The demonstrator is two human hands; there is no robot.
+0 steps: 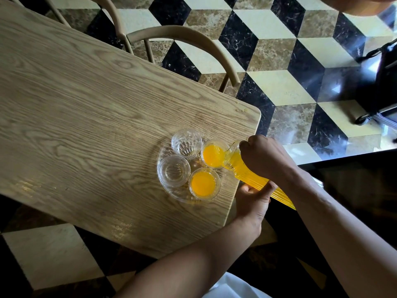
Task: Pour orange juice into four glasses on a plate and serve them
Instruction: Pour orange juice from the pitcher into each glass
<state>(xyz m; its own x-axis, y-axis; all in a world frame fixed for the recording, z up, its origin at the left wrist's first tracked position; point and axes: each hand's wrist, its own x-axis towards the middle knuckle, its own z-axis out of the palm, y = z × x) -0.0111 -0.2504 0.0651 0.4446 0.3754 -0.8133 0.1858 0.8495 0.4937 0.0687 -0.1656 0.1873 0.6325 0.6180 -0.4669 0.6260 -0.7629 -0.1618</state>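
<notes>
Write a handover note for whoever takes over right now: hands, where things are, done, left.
Right hand: gripping the tilted jug near its mouth, mid-pour.
Left hand: supporting the jug's body from below.
Glass plate sits near the table corner with four glasses on it.
Done: near glass holds juice. Right-hand glass holds juice and the jug's spout is over it.
Left: far glass and left glass are empty; fill both, then serve.
</notes>
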